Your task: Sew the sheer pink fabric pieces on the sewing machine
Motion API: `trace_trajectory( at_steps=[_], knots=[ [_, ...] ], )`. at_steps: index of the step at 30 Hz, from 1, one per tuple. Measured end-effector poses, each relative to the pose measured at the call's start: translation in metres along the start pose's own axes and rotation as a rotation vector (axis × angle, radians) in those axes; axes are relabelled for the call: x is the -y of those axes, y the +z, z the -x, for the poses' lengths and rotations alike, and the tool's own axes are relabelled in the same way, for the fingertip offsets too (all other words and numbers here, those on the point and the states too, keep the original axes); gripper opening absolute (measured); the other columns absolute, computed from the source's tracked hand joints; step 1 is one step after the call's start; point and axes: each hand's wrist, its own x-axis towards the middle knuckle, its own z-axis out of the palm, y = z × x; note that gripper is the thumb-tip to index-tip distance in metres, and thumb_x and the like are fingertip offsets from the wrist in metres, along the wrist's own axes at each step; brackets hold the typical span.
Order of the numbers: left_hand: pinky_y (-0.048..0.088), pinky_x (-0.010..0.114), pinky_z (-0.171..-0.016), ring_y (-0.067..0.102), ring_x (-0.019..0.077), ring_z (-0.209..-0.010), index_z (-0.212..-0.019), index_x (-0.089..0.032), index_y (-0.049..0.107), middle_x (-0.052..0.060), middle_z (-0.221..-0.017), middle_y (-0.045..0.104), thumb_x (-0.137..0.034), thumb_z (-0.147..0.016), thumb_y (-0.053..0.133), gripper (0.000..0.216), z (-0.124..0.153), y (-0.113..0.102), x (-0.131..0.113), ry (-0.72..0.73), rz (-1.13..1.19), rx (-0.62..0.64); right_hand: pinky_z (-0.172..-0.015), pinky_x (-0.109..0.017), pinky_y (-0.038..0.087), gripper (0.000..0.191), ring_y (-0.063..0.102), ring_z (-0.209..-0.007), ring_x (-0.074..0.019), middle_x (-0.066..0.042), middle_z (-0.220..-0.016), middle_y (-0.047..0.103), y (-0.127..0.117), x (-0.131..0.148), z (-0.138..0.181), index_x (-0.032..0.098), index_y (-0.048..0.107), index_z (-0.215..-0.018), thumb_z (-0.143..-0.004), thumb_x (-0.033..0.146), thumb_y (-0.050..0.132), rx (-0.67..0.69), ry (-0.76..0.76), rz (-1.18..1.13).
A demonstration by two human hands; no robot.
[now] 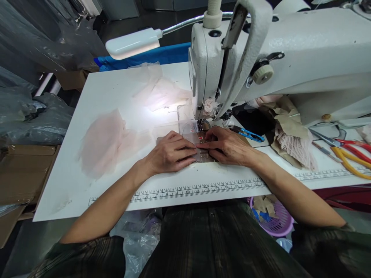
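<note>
At the sewing machine's presser foot [202,124], a strip of sheer pale fabric [188,130] lies over the metal plate. My left hand [173,153] rests on the plate's left side, its fingers closed together on the fabric edge. From the right, my right hand [230,146] pinches the same fabric, thumb and forefinger near the left fingertips. Small red marks show on the plate between the hands. Exactly how the fabric sits between the fingers is hard to see. More sheer pink fabric [100,144] spreads to the left, with another sheer piece [162,92] behind.
The white sewing machine [307,50] stands over the table's right half. Blue thread snips [251,134] lie beside my right hand. Yellow-handled scissors [344,158] and a bundle of ruffled fabric [295,144] are farther right. A lamp [133,43] hangs above; a purple basket [279,220] is below.
</note>
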Motion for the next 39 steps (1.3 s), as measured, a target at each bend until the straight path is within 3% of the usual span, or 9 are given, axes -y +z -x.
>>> trace_trajectory(
  at_steps=[4,12,19,32,39],
  knots=[
    [0.055,0.032,-0.069,0.065,0.0158,-0.078,-0.091,-0.015,0.069,0.007,-0.091,0.071,-0.024,-0.089,0.063,0.011,-0.004,-0.001,0.007,-0.133,-0.008,-0.117,-0.085,-0.041,0.046,0.04,0.055,-0.101,-0.0264,-0.01,-0.11,0.06,-0.001,0.002,0.0,0.029,0.069,-0.123,-0.087,0.016,0.058,-0.02,0.005,-0.019],
    [0.057,0.039,-0.08,0.063,0.0206,-0.093,-0.115,-0.012,0.063,0.013,-0.107,0.067,-0.024,-0.095,0.052,0.026,-0.01,0.004,0.011,-0.165,-0.141,0.103,-0.088,-0.042,0.046,0.039,0.057,-0.099,-0.0253,-0.01,-0.114,0.06,-0.003,0.004,0.0,0.032,0.07,-0.12,-0.086,0.015,0.059,-0.039,0.023,-0.021],
    [0.055,0.041,-0.082,0.061,0.0238,-0.096,-0.116,-0.007,0.061,0.019,-0.119,0.064,-0.023,-0.096,0.05,0.028,-0.008,0.006,0.01,-0.089,-0.233,0.106,-0.083,-0.041,0.046,0.038,0.056,-0.1,-0.0273,-0.011,-0.11,0.061,-0.004,0.008,-0.002,0.03,0.073,-0.116,-0.085,0.013,0.059,-0.041,0.024,0.018],
    [0.051,0.04,-0.084,0.062,0.0238,-0.099,-0.121,-0.006,0.059,0.018,-0.129,0.062,-0.025,-0.098,0.047,0.032,-0.012,0.007,0.012,-0.041,-0.264,0.182,-0.086,-0.044,0.044,0.034,0.054,-0.102,-0.0287,-0.013,-0.112,0.06,-0.004,0.008,-0.001,0.027,0.074,-0.114,-0.087,0.015,0.057,-0.045,0.013,0.042],
    [0.047,0.043,-0.083,0.058,0.025,-0.099,-0.125,-0.011,0.058,0.016,-0.135,0.057,-0.031,-0.1,0.039,0.037,-0.018,0.001,0.008,-0.136,-0.315,0.358,-0.086,-0.044,0.044,0.03,0.054,-0.099,-0.0273,-0.012,-0.111,0.06,-0.002,0.009,0.0,0.026,0.073,-0.113,-0.091,0.018,0.054,-0.048,0.009,0.064]
  ],
)
